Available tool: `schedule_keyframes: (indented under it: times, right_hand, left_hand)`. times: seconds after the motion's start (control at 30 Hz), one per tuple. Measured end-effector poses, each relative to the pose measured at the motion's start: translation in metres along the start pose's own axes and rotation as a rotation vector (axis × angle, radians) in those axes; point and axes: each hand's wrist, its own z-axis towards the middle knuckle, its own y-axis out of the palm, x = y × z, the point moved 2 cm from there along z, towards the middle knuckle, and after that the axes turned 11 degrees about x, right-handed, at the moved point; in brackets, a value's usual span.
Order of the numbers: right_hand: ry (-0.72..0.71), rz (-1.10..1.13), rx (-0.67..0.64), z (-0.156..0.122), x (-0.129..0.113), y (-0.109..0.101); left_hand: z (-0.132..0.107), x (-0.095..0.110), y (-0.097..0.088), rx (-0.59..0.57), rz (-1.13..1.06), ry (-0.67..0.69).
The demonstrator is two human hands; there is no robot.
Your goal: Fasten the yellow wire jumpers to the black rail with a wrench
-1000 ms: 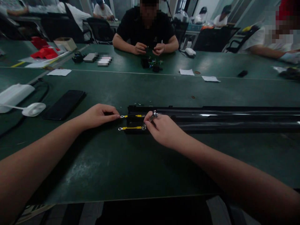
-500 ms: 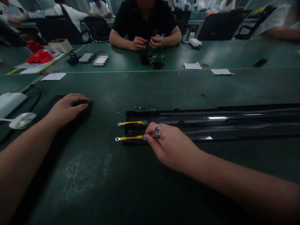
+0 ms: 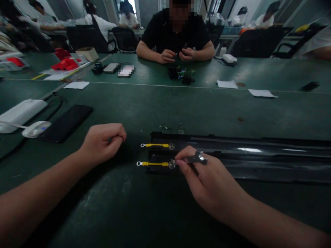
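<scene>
My right hand [image 3: 204,175] pinches a small metal wrench [image 3: 199,157], its notched end sticking up over the knuckles. Its fingertips are beside the round metal fitting [image 3: 172,163] at the inner end of the nearer yellow lead [image 3: 154,164]. A second yellow lead [image 3: 156,145] lies parallel behind it. Both leads end at the left in ring terminals and reach past the end of two long black trough-shaped strips [image 3: 222,148]. Left of the leads, my left hand [image 3: 103,143] is closed with fingers curled; whatever is inside is hidden.
A black phone [image 3: 67,122], a white power strip [image 3: 23,113] and a white plug [image 3: 37,129] lie to my left. Small bits [image 3: 165,127] lie behind the strips. Across the table a person [image 3: 178,38] handles small parts above black pieces [image 3: 181,74].
My left hand has moved right, away from the phone, and its fingers have curled shut. My right hand stays by the nearer lead's fitting with the wrench. The view has shifted.
</scene>
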Motion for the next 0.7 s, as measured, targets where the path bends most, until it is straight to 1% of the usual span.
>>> schedule_keyframes:
  times: [0.03, 0.07, 0.1, 0.13, 0.2, 0.27, 0.33, 0.47, 0.57, 0.7]
  right_hand:
    - [0.024, 0.010, 0.002, 0.001, 0.000, 0.000]
    - [0.047, 0.019, 0.004, 0.002, 0.001, 0.001]
    - [0.059, 0.028, 0.005, 0.002, 0.001, 0.001]
    - [0.064, 0.037, 0.007, 0.003, 0.001, 0.001]
    - [0.065, 0.058, 0.006, 0.003, 0.001, 0.002]
    - [0.074, 0.065, -0.003, 0.003, 0.001, 0.001]
    - [0.088, 0.050, -0.017, 0.002, 0.001, 0.001]
    - [0.080, 0.029, -0.051, 0.002, 0.001, 0.000]
    - [0.059, 0.010, -0.073, 0.006, 0.003, -0.002]
    - [0.050, 0.013, -0.177, 0.016, 0.011, -0.013]
  left_hand:
    - [-0.004, 0.018, 0.003, 0.053, -0.108, 0.155]
    - [-0.008, 0.035, 0.006, 0.046, -0.244, 0.309]
    - [-0.011, 0.049, 0.011, 0.012, -0.328, 0.432]
    - [-0.012, 0.060, 0.015, -0.015, -0.366, 0.546]
    - [-0.012, 0.074, 0.022, -0.041, -0.373, 0.657]
    - [-0.009, 0.079, 0.026, -0.001, -0.409, 0.677]
    - [-0.006, 0.080, 0.029, -0.020, -0.410, 0.668]
    - [-0.008, 0.081, 0.031, -0.172, -0.356, 0.689]
    - [-0.011, 0.080, 0.030, -0.256, -0.347, 0.671]
    - [-0.011, 0.078, 0.029, -0.338, -0.315, 0.651]
